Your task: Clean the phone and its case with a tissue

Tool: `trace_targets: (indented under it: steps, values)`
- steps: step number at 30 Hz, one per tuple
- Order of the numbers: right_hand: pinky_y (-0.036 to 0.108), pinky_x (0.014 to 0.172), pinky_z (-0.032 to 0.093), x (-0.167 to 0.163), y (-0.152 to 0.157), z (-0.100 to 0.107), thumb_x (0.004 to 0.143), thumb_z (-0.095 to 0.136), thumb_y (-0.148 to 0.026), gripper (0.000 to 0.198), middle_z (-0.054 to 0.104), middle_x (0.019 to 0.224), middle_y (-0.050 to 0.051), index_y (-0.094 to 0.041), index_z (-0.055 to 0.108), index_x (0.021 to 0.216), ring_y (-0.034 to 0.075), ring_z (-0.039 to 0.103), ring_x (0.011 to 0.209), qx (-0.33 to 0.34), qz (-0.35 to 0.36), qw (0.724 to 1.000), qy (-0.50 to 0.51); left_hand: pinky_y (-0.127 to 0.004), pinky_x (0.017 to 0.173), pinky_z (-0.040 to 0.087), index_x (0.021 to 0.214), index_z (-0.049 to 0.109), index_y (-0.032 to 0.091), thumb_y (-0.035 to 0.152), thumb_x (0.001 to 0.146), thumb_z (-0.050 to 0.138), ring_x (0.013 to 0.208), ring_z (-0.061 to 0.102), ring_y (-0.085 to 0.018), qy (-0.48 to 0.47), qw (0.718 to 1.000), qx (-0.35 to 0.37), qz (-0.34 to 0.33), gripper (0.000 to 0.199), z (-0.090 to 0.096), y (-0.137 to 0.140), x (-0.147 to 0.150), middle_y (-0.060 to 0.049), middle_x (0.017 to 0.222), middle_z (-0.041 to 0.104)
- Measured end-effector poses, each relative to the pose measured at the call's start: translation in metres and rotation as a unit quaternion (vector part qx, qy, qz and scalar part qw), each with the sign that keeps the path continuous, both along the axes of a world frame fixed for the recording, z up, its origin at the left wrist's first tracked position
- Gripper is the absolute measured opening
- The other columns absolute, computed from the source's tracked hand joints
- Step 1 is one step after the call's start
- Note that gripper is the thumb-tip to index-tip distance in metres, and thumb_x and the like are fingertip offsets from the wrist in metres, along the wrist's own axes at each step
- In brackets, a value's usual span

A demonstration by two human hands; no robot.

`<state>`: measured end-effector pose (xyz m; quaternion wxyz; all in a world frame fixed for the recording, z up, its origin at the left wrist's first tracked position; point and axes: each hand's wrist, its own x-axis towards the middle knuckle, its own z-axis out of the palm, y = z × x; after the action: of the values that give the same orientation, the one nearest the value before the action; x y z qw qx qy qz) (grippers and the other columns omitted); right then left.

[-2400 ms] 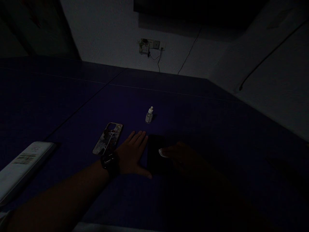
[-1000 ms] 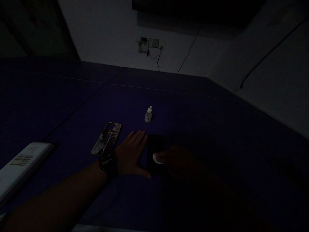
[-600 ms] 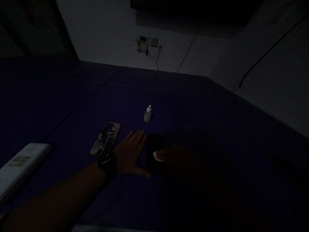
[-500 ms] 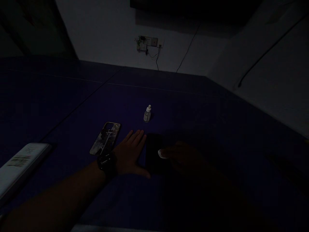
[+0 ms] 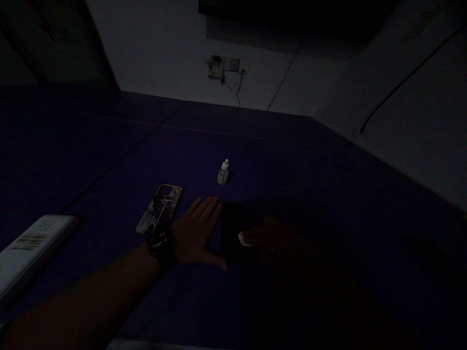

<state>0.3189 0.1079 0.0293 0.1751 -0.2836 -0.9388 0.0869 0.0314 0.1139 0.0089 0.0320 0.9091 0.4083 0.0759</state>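
My left hand (image 5: 197, 231), wearing a smartwatch, lies flat with its fingers stretched out beside a dark flat rectangle (image 5: 230, 228) that looks like a phone. The thumb reaches along the rectangle's near left edge. In deep shadow, my right hand (image 5: 273, 236) presses a small white pad (image 5: 245, 239) against the dark surface; much of this hand is hard to see. Past my left fingertips stands a small clear dropper bottle (image 5: 223, 175) with a white cap, upright. A patterned phone case (image 5: 160, 208) rests to the left of my left hand.
At the far left, a long white box (image 5: 34, 243) with printing lies on the dark blue surface (image 5: 175, 155). Behind are a wall with sockets and cables (image 5: 233, 65) and a dark screen (image 5: 299, 17) above. The scene is very dim.
My right hand and the white pad have slid slightly toward me over the dark rectangle. My left hand stays where it was.
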Motion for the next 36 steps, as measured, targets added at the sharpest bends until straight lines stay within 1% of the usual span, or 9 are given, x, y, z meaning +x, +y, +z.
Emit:
trace_targets:
  steps: [4,8,11,16,19,23,27,32,36]
  values:
    - [0.043,0.092,0.050,-0.005,0.000,-0.001,0.089,0.051,-0.008,0.044,0.071,0.130,0.006,-0.024,0.064,0.128,0.022,0.068,0.105,0.024,0.000,1.000,-0.008,-0.060,0.122,0.017,0.154,0.029,-0.001,0.097,0.075,0.036,0.152,0.022,-0.045,-0.001,1.000,-0.006,-0.001,0.126,0.003,0.000,0.000,-0.033,0.162,0.022]
    - [0.039,0.082,0.052,0.001,0.002,0.002,0.087,0.053,-0.008,0.042,0.074,0.122,0.006,-0.024,0.067,0.123,0.021,0.067,0.094,0.027,-0.019,0.999,-0.009,-0.060,0.123,0.017,0.154,0.031,-0.002,0.098,0.074,0.037,0.152,0.022,-0.045,0.000,1.000,-0.010,0.007,0.128,0.003,-0.001,0.001,-0.032,0.162,0.023]
    - [0.036,0.075,0.052,0.002,0.002,0.001,0.086,0.055,-0.009,0.043,0.074,0.122,0.005,-0.025,0.068,0.124,0.020,0.066,0.087,0.013,0.007,1.000,-0.012,-0.058,0.124,0.015,0.154,0.029,-0.002,0.099,0.073,0.035,0.153,0.021,-0.044,0.009,1.000,-0.018,0.012,0.130,0.003,-0.001,0.002,-0.032,0.163,0.020]
    - [0.040,0.085,0.051,-0.001,0.002,-0.003,0.090,0.052,-0.008,0.044,0.070,0.131,0.005,-0.024,0.066,0.129,0.022,0.066,0.099,0.039,0.010,0.999,-0.016,-0.059,0.123,0.016,0.154,0.029,-0.004,0.100,0.072,0.033,0.153,0.020,-0.044,0.014,1.000,-0.018,0.010,0.132,0.005,-0.001,0.002,-0.032,0.163,0.019]
    - [0.037,0.078,0.052,0.003,0.003,0.006,0.085,0.055,-0.007,0.043,0.075,0.122,0.004,-0.024,0.070,0.121,0.021,0.065,0.089,0.023,-0.011,0.999,-0.045,-0.060,0.122,0.018,0.153,0.031,-0.005,0.099,0.072,0.035,0.152,0.023,-0.045,0.006,1.000,-0.014,0.004,0.132,0.005,-0.001,0.002,-0.034,0.161,0.022]
    - [0.039,0.082,0.053,0.008,0.002,0.017,0.083,0.056,-0.007,0.038,0.077,0.113,0.004,-0.025,0.074,0.111,0.022,0.066,0.092,0.013,-0.011,0.998,-0.066,-0.061,0.122,0.019,0.152,0.033,-0.004,0.100,0.071,0.036,0.151,0.025,-0.045,-0.001,1.000,-0.009,0.003,0.132,0.003,0.000,0.002,-0.034,0.160,0.025]
    - [0.038,0.080,0.053,0.008,0.001,0.019,0.087,0.052,-0.008,0.039,0.076,0.114,0.007,-0.022,0.071,0.117,0.022,0.066,0.092,0.030,-0.021,0.999,-0.028,-0.061,0.122,0.019,0.153,0.032,-0.002,0.099,0.072,0.037,0.151,0.025,-0.046,-0.009,1.000,0.001,0.000,0.129,0.000,0.000,0.001,-0.033,0.160,0.026]
    - [0.037,0.082,0.053,0.003,-0.010,0.017,0.088,0.052,-0.007,0.043,0.073,0.124,0.007,-0.023,0.066,0.125,0.021,0.067,0.096,0.019,0.036,0.999,-0.008,-0.062,0.121,0.020,0.153,0.031,0.000,0.098,0.074,0.036,0.150,0.026,-0.047,-0.018,1.000,0.013,-0.008,0.126,-0.002,0.001,-0.001,-0.033,0.160,0.026]
    - [0.032,0.078,0.054,-0.003,-0.022,0.016,0.088,0.055,-0.006,0.038,0.076,0.115,0.004,-0.024,0.069,0.118,0.018,0.069,0.088,-0.025,0.057,0.997,-0.045,-0.061,0.122,0.020,0.153,0.031,-0.001,0.097,0.074,0.037,0.151,0.026,-0.046,-0.010,1.000,0.007,-0.003,0.127,0.000,0.000,0.000,-0.032,0.161,0.026]
